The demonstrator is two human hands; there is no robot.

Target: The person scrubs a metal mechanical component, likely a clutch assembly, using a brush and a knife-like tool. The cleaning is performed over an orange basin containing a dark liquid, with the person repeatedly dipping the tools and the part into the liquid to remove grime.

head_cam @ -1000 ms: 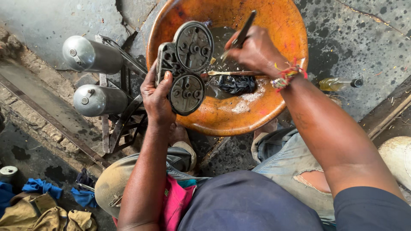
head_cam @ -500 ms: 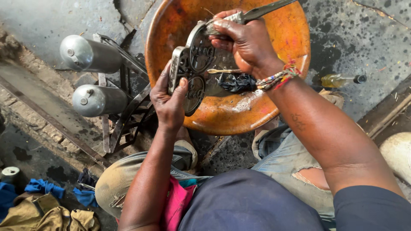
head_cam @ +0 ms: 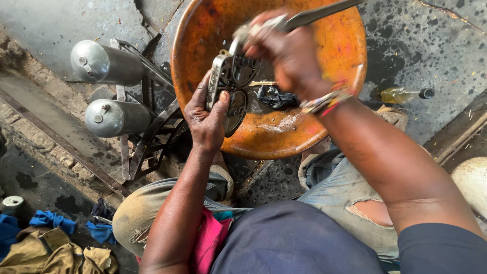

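Both hands grip now: the left hand (head_cam: 207,122) holds the turned-edgewise gear assembly (head_cam: 231,86), while the right hand (head_cam: 289,56) has brought its brush (head_cam: 304,18) onto it over the orange basin (head_cam: 324,116).

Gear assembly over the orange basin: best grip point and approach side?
Grip the gear assembly by its flat metal side plate, coming from the lower left, as the left hand does. It stands edge-on above the orange basin, so that plate edge is exposed. The right hand and its long tool crowd the top, and the gear faces look greasy.
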